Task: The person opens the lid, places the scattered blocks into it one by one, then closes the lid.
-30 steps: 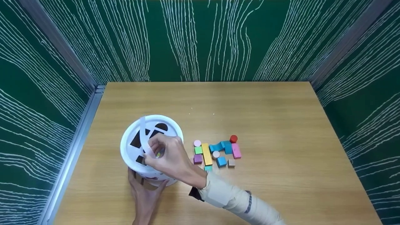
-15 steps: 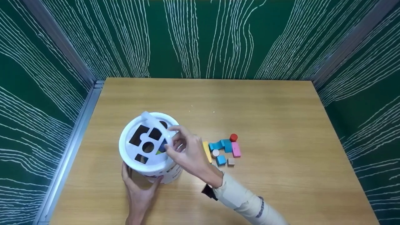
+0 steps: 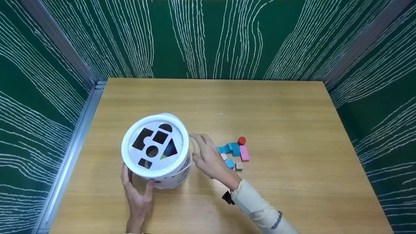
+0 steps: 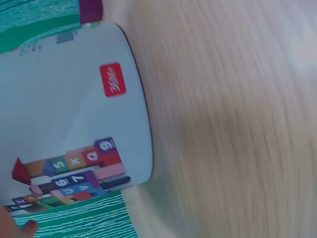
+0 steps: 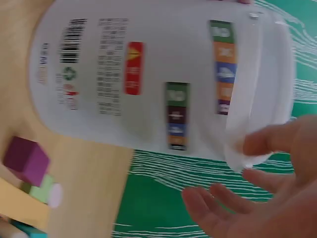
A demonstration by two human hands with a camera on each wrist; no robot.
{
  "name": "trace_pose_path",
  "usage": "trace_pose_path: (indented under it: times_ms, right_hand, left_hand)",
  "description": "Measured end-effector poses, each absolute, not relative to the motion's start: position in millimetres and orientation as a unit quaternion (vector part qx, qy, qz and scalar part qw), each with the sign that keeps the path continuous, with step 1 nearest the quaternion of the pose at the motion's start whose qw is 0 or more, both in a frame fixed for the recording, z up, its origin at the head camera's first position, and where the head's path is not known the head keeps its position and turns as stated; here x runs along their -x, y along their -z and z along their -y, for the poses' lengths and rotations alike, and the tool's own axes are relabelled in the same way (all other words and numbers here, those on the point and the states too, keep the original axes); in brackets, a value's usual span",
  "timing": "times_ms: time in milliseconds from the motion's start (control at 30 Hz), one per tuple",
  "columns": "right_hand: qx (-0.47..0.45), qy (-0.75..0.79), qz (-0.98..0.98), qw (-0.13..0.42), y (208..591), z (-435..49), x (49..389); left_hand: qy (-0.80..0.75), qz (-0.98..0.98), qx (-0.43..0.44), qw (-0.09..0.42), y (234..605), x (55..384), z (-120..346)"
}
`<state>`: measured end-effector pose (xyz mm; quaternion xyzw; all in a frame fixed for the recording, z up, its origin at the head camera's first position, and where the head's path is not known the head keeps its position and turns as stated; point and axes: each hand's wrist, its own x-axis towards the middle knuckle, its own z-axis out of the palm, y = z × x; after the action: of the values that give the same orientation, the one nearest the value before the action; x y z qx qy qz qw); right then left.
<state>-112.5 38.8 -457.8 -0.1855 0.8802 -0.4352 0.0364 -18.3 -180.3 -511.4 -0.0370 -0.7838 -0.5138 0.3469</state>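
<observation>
A white bucket (image 3: 174, 182) with a shape-sorter lid (image 3: 135, 156) stands on the left part of the table, its lid pierced by several shaped holes. My left hand (image 3: 138, 198) holds its lower left side, thumb at the front and fingers round the left. Only a fingertip (image 4: 29, 228) of that hand shows in the left wrist view. At the bucket's right side my right hand (image 3: 211, 161) has the white handle (image 5: 242, 99) between thumb and forefinger, the other fingers loosely spread. Through the triangular hole, coloured pieces (image 3: 169, 150) show inside.
Loose toy blocks lie right of the bucket, among them a red cylinder (image 3: 241, 140), a pink block (image 3: 244, 153) and a blue bridge-like block (image 3: 224, 149). My right hand hides others; a purple block (image 5: 26, 159) shows in the right wrist view. Green walls surround the table.
My right hand has swung the handle from over the lid down to the bucket's right side, uncovering the lid holes. The left hand stays on the bucket.
</observation>
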Motion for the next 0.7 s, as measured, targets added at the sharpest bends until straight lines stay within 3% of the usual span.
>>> trace_pose_path:
  times_ms: [100,167,400,700]
  right_hand:
    - [0.164,0.406,-0.893,0.106,469.1,-37.4,113.2]
    - [0.158,0.411,-0.890,0.123,474.3,-35.7,110.9]
    - [0.257,0.496,-0.829,0.012,466.5,-39.7,102.0]
    - [0.317,0.535,-0.783,-0.024,472.7,-34.7,102.9]
  left_hand:
    - [0.522,0.773,0.052,0.357,509.2,23.7,183.0]
    - [0.526,0.770,0.053,0.357,505.6,25.6,185.4]
    - [0.518,0.777,0.084,0.347,517.7,38.8,202.5]
    - [0.541,0.753,0.104,0.360,533.6,49.4,201.6]
